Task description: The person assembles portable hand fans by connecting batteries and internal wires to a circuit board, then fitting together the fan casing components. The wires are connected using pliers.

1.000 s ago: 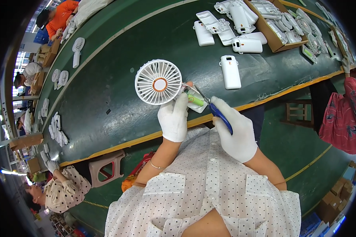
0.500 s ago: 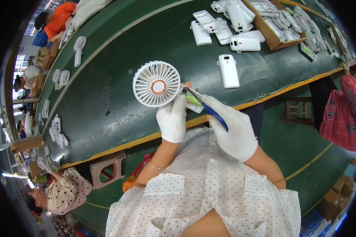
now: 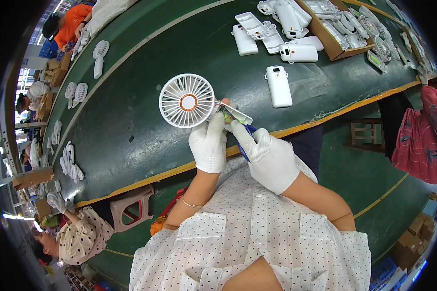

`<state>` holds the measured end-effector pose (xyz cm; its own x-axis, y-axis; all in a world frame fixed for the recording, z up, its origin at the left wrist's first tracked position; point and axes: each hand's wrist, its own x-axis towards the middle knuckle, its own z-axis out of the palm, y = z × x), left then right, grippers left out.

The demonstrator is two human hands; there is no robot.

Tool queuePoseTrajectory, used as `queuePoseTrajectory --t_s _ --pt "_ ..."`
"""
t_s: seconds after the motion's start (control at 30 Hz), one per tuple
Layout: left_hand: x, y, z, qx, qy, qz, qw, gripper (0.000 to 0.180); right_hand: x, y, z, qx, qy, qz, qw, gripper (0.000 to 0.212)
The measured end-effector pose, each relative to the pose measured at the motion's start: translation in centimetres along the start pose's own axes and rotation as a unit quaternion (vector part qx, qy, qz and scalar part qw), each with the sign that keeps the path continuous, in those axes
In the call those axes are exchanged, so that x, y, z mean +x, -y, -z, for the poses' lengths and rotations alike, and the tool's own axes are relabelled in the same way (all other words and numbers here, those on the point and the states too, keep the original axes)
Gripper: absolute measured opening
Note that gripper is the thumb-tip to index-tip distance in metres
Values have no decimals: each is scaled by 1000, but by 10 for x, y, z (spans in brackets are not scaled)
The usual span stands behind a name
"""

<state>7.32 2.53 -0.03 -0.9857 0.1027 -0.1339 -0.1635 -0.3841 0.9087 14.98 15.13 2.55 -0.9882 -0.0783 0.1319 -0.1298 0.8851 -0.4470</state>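
Over the near edge of the green table I hold a white handheld fan (image 3: 187, 100) with an orange ring at its hub. My left hand (image 3: 208, 147), in a white glove, grips it just below the round head. Its handle lies opened, with a white shell (image 3: 241, 114) and a green part and wiring showing inside. My gloved right hand (image 3: 273, 162) is closed on blue-handled pliers (image 3: 244, 151). The tool's tips reach in at the opened handle close to my left fingers; what exactly they touch is too small to tell.
A white casing (image 3: 278, 86) lies right of the fan, with more casings (image 3: 298, 52) behind it. A cardboard box (image 3: 331, 48) of white parts stands at the far right. Finished-looking fans (image 3: 100, 59) lie along the left. Other people sit around the table.
The pliers and my right hand have moved left and swung more upright. The fan has shifted slightly left, and its white handle shell now shows at an angle.
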Motion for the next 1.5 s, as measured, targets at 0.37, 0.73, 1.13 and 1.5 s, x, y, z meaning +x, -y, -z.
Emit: queuePoseTrajectory --t_s 0.37,0.73,1.13,1.5 --pt "-5 3 4 55 -17 -41 998 33 -6 3 33 328 -44 -69 941 47" --pt "-7 5 2 97 -7 -74 992 34 0 8 38 343 -23 -74 936 49" --pt "-5 4 3 76 6 -61 995 35 7 2 53 126 22 -1 992 57" --pt "11 -11 7 -45 3 35 998 32 7 -19 72 11 24 17 1000 56"
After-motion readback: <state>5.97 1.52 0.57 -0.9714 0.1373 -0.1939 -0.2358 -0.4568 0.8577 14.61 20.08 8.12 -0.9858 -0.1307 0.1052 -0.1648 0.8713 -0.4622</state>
